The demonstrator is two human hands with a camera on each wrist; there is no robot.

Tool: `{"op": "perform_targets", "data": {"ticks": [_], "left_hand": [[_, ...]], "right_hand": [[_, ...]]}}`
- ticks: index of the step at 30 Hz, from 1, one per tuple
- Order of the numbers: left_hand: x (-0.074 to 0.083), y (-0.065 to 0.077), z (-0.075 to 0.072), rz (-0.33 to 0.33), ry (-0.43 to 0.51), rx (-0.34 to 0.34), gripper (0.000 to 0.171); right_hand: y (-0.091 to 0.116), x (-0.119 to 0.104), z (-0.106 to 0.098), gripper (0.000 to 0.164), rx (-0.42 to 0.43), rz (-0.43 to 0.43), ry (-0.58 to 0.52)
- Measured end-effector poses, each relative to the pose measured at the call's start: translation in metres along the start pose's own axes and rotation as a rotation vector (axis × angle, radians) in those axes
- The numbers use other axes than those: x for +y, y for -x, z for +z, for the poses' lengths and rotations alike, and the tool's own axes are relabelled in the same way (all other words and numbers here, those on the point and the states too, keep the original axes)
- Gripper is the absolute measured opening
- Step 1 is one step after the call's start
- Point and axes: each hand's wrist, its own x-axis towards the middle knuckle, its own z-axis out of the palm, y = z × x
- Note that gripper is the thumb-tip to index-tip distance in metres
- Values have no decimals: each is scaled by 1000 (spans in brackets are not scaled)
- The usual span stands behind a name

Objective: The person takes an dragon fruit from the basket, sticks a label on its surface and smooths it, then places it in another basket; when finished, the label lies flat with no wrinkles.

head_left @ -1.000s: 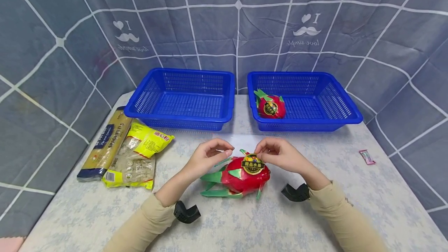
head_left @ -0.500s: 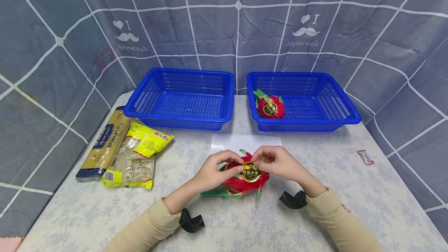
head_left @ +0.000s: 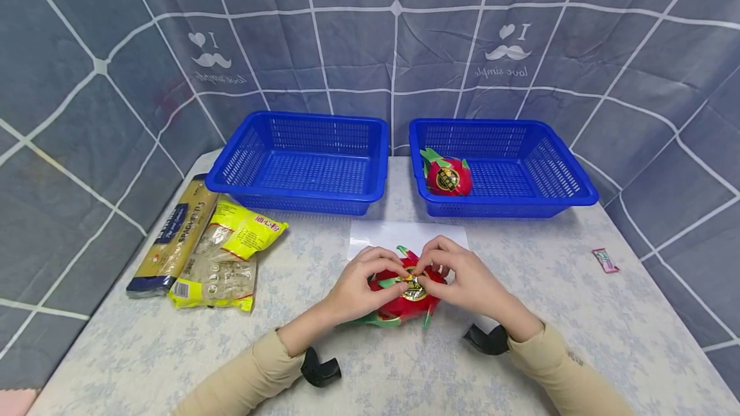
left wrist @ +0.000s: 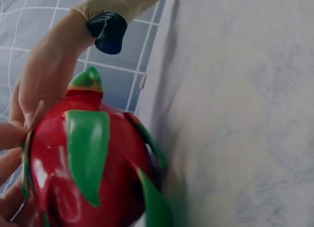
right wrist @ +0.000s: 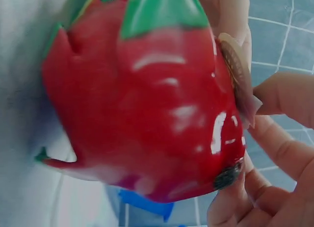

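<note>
A glossy red dragon fruit (head_left: 399, 307) with green leaf tips lies on the table before me, under both hands. On its upper side is a round black-and-gold sticker (head_left: 414, 291), whose edge stands off the skin in the right wrist view. My left hand (head_left: 355, 287) bends over the fruit from the left, thumb and fingers pinching at the sticker's upper edge. From the right, my right hand (head_left: 469, 278) pinches the same edge close by; its fingertips meet the lifted sticker (right wrist: 238, 77) in the right wrist view. Fingers partly cover the sticker in the head view.
Two blue baskets stand at the back; the right basket (head_left: 509, 201) holds another dragon fruit (head_left: 448, 178), the left basket (head_left: 295, 198) nothing visible. A spaghetti pack (head_left: 176, 236) and yellow-clear pasta bags (head_left: 222, 268) lie left. A white sheet (head_left: 376, 233) and small pink packet (head_left: 605, 260) also lie there.
Both hands have come down and together over the fruit's sticker; the left hand moved right. The sticker's upper part is now bent up between the fingers. The fruit stays in place.
</note>
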Motion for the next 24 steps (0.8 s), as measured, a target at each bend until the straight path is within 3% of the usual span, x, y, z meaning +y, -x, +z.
{"op": "perform_targets", "data": {"ticks": [3,7,12,19,24], "left_hand": [[-1,0,2,18,-32,13,13],[-5,1,3,16,-25,18,15],[-8,3,4,-51,104,-27,26],[-11,3,5,-99,189,-59,27],[-12,1,3,-131,325,-90,17]], "right_hand": [[5,2,3,16,4,-22,6],[13,7,11,20,-4,14,-64],[18,13,18,29,-1,53,-173],[13,-9,7,30,-31,56,-227],[17,18,20,32,-75,49,-313]]}}
